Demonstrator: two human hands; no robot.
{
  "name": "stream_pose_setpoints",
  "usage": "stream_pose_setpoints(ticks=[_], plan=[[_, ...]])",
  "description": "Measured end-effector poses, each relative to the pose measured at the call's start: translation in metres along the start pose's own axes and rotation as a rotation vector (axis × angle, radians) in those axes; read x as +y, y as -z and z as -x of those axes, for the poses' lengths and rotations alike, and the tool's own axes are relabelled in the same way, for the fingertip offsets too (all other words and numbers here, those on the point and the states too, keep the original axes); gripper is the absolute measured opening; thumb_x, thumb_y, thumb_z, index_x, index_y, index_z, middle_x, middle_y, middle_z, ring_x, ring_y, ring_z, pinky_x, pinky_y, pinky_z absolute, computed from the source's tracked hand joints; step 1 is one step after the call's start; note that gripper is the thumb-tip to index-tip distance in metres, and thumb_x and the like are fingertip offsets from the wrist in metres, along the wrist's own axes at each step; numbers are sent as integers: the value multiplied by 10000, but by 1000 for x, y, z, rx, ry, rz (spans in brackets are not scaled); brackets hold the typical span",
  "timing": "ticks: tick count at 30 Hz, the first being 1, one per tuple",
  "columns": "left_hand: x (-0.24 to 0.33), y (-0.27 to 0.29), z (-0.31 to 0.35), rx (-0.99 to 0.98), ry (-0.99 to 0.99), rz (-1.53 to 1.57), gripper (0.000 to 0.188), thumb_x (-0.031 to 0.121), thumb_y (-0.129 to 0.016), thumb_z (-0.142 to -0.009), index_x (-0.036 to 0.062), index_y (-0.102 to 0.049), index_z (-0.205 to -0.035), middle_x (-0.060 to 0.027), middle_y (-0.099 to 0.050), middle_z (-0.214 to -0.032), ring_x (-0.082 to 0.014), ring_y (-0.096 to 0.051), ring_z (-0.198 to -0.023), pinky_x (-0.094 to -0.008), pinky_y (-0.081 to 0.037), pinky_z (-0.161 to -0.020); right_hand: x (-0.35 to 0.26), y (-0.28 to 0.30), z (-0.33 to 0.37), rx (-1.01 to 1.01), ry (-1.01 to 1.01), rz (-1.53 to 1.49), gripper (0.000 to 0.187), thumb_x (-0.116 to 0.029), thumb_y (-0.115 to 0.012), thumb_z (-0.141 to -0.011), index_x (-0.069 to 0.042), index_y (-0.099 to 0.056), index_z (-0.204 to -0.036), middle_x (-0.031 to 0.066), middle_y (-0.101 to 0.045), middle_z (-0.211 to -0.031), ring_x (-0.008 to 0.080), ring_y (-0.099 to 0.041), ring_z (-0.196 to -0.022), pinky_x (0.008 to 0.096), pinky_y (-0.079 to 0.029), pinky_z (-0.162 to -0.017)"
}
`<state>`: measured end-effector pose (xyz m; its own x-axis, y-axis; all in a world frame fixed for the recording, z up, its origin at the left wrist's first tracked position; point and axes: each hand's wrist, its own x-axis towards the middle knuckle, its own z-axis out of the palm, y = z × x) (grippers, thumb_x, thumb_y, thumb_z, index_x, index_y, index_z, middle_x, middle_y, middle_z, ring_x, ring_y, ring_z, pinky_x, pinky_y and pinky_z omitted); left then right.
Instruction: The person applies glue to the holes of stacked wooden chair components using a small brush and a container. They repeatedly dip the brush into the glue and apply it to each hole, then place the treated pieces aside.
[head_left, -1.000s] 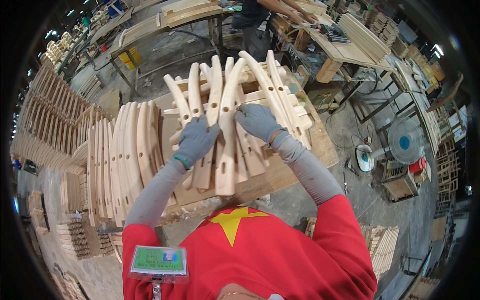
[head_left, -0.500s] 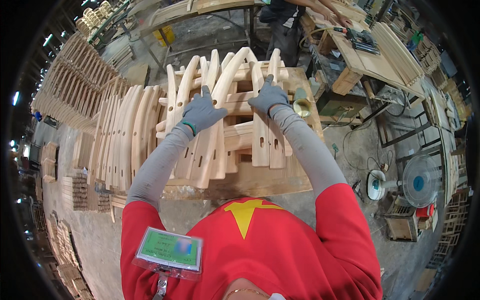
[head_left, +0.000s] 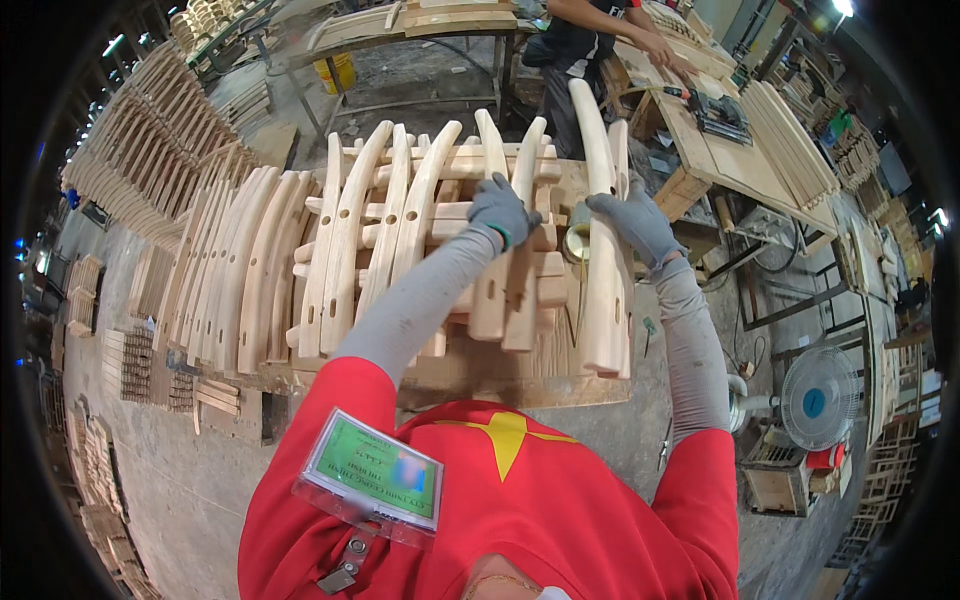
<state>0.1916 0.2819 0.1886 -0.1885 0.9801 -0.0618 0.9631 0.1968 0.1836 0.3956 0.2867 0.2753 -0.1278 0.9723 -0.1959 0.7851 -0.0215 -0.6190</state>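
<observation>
Several pale curved wooden pieces (head_left: 345, 225), with holes and slots cut in them, lie side by side across other wooden bars on a worktable (head_left: 545, 388). My left hand (head_left: 503, 212), in a grey glove, is closed around the middle of two curved pieces (head_left: 490, 290); its thumb points right. At the table's right side, my gloved right hand (head_left: 640, 222) grips another pair of curved pieces (head_left: 603, 290), which stand apart from the rest. That hand's thumb lies over the near face, while its other fingers are partly hidden behind the wood.
A small round container (head_left: 577, 243) sits just left of the right-hand pair. More curved pieces (head_left: 225, 270) stand in a row at left, before a tall stack (head_left: 140, 150). A co-worker's arm (head_left: 640, 35) reaches over the right bench (head_left: 690, 130). A fan (head_left: 818, 385) stands at right.
My right hand has moved right, carrying two curved pieces away from the row. My left hand has shifted right onto another pair, and the pieces it was touching now lie spread apart.
</observation>
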Motion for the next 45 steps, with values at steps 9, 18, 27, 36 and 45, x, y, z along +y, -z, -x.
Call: stream_pose_setpoints(ticks=[9, 18, 27, 36, 45], plan=[[-52, 61, 94, -330, -314, 184, 708, 574, -507, -841, -62, -532, -1151, -266, -572, -1108, -350, -604, -987, -446, -484, -838, -112, -52, -48, -67, 584, 552, 1081, -447, -666, -593, 79, -199, -1414, 278, -606, -1051, 366, -629, -940, 401, -496, -806], [-307, 111, 230, 150, 279, 245, 639, 525, -571, -832, 55, -530, -1263, -160, -592, -1204, -325, -587, -1060, -382, -448, -940, -167, -142, -138, -467, 833, 505, 1094, -340, -744, -527, 111, -228, -1380, 293, -571, -1078, 359, -553, -1082, 350, -437, -910], [-630, 113, 250, 108, 598, -315, 687, 460, -580, -780, 77, -458, -1337, -193, -405, -1396, -360, -448, -1229, -424, -371, -1020, -290, -203, -44, -302, 891, 437, 881, -385, -722, -694, 53, -340, -1356, 227, -545, -1193, 338, -536, -1111, 366, -416, -952], [-748, 108, 160, -4, 596, -59, 565, 366, -641, -719, 26, -531, -1157, -235, -600, -1118, -355, -590, -1026, -431, -453, -886, -418, -461, 64, -496, 527, 180, 1010, -374, -656, -709, 75, -114, -1433, 381, -348, -1332, 416, -464, -1198, 388, -415, -975], [-699, 122, 196, 27, 314, 942, 523, 309, -635, -758, -28, -547, -1148, -175, -572, -1162, -260, -512, -1140, -352, -399, -957, -446, -504, 78, -278, 78, 0, 965, -256, -640, -713, 40, -84, -1444, 262, -393, -1313, 406, -454, -1170, 430, -424, -963]])
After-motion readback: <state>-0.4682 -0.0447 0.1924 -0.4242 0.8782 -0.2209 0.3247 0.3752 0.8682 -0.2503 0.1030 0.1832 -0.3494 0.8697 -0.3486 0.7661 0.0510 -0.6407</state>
